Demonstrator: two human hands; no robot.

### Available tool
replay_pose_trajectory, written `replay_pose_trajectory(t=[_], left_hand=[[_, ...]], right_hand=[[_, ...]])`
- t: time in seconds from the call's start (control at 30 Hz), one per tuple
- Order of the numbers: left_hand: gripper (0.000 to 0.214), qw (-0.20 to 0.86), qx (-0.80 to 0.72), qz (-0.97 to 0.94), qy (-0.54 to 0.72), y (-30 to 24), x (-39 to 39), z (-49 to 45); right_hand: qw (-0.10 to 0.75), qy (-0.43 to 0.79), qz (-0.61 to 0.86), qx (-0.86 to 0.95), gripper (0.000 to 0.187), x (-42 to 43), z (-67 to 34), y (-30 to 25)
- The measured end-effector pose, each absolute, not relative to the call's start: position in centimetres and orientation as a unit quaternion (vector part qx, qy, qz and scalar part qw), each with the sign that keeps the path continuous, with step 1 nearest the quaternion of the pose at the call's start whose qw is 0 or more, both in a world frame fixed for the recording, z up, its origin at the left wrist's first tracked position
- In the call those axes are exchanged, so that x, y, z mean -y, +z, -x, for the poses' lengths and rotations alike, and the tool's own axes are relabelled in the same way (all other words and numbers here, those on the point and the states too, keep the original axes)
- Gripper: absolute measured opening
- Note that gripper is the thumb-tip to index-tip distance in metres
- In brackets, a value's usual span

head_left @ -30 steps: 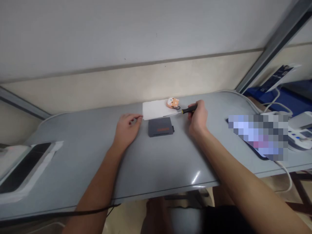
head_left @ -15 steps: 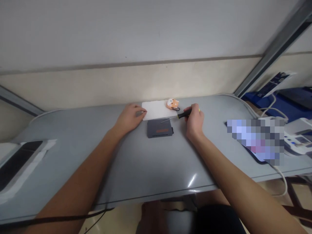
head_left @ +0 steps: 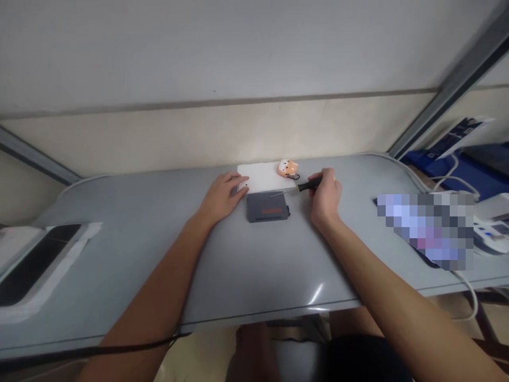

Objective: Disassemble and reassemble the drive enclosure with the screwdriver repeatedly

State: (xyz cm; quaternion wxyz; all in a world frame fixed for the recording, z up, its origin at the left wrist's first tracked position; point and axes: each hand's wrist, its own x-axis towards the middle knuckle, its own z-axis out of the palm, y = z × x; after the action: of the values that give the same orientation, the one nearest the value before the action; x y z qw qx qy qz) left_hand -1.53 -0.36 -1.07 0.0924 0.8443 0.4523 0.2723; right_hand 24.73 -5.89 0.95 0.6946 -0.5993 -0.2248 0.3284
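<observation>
A small dark grey box with an orange label (head_left: 268,207) lies on the grey table (head_left: 238,265), just in front of a white sheet (head_left: 262,178). My right hand (head_left: 325,199) is closed round the black handle of a screwdriver (head_left: 298,187), whose thin shaft points left over the box's back edge. My left hand (head_left: 223,196) rests on the table at the sheet's left corner, fingers loosely curled and touching the sheet, right beside the box. A small orange and white figure (head_left: 287,167) sits on the sheet's far right corner.
A dark phone on white wrapping (head_left: 35,260) lies at the left edge. At the right are a blurred-out flat item (head_left: 425,228), white cables (head_left: 449,178), a white device (head_left: 493,225) and blue packaging (head_left: 449,154). A wall stands close behind the table.
My left hand has slid forward and right from the bare table to the sheet's corner beside the box. The screwdriver's tip has swung down toward the box's back edge.
</observation>
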Motion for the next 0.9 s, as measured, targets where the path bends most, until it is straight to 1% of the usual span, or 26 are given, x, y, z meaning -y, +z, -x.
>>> replay_pose_trajectory(t=[0.13,0.2,0.3,0.37,0.43,0.63,0.8,0.83,0.9], left_hand=[[0.040,0.107,-0.493,-0.806,0.311,0.5,1.6,1.3],[0.039,0.134,-0.509,-0.795,0.303,1.6,2.3,1.0],[0.043,0.210,-0.498,-0.817,0.201,3.3,3.5,0.5],[0.048,0.226,-0.496,-0.826,0.142,4.0,4.4,0.0],[0.050,0.230,-0.480,-0.837,0.126,4.2,5.0,-0.5],[0.045,0.250,-0.440,-0.848,0.156,3.5,5.1,-0.9],[0.063,0.330,-0.444,-0.817,0.161,3.0,4.3,-0.1],[0.062,0.341,-0.445,-0.811,0.169,2.9,4.2,0.0],[0.053,0.351,-0.438,-0.807,0.185,2.8,4.1,-0.1]], right_hand=[[0.698,0.329,0.596,0.222,0.036,5.9,-24.8,1.1],[0.702,0.329,0.592,0.221,0.037,5.8,-24.8,1.1],[0.705,0.327,0.589,0.222,0.038,5.7,-25.0,0.9],[0.702,0.331,0.591,0.219,0.039,5.7,-25.1,0.8],[0.699,0.335,0.593,0.218,0.039,5.7,-25.1,0.8],[0.708,0.342,0.590,0.182,0.036,5.6,-25.4,1.0],[0.719,0.292,0.593,0.214,0.037,5.7,-25.9,1.2],[0.714,0.287,0.593,0.235,0.037,5.8,-25.9,1.2],[0.701,0.279,0.593,0.281,0.038,6.1,-25.8,1.3]])
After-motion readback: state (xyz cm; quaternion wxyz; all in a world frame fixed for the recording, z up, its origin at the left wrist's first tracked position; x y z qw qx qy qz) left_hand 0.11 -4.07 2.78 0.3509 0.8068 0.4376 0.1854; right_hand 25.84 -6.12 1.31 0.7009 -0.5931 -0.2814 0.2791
